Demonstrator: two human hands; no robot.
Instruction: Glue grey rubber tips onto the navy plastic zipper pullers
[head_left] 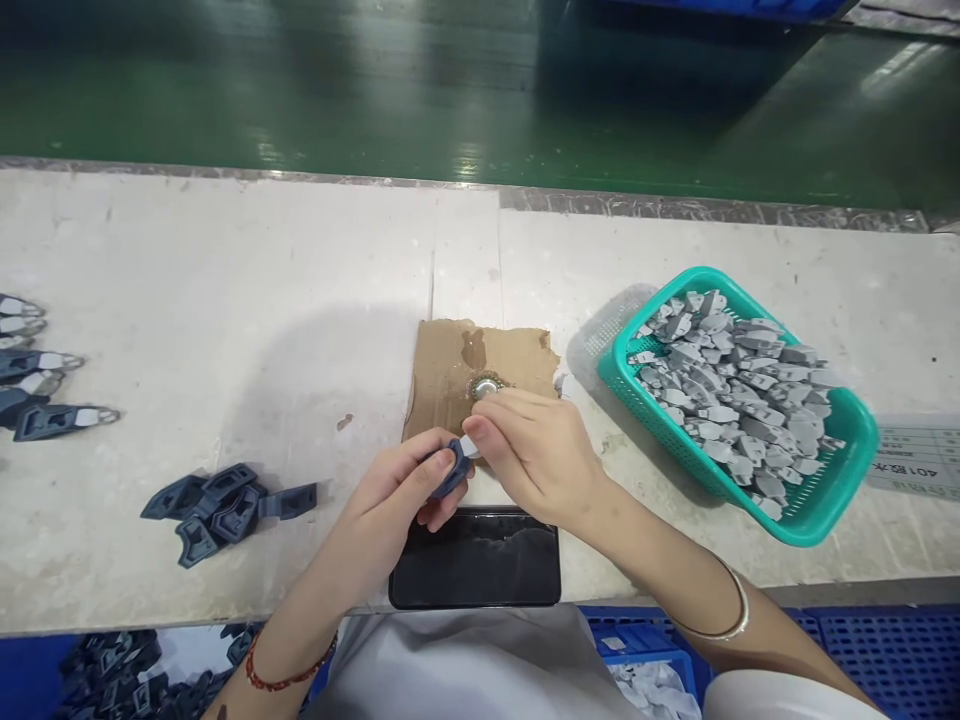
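My left hand (394, 485) is closed around a dark blue-grey plastic part (451, 477). My right hand (541, 455) pinches a small light-grey plastic piece (469, 447), whose lower end meets the dark part; whether it is seated in it I cannot tell. Just beyond my right fingers, a small round metal cap-like thing (486, 387) sits on a torn piece of cardboard (439, 375) with wet-looking stains. Below both hands lies a black smartphone (476, 575), its screen dark.
At right stands a green basket (814, 530) heaped with light-grey pieces. Several loose dark parts (236, 500) lie to the left; others with light pieces and metal clips (64, 420) are at the far left edge. Blue crates (885, 650) sit below the white table (187, 250). A green surface (300, 110) runs behind.
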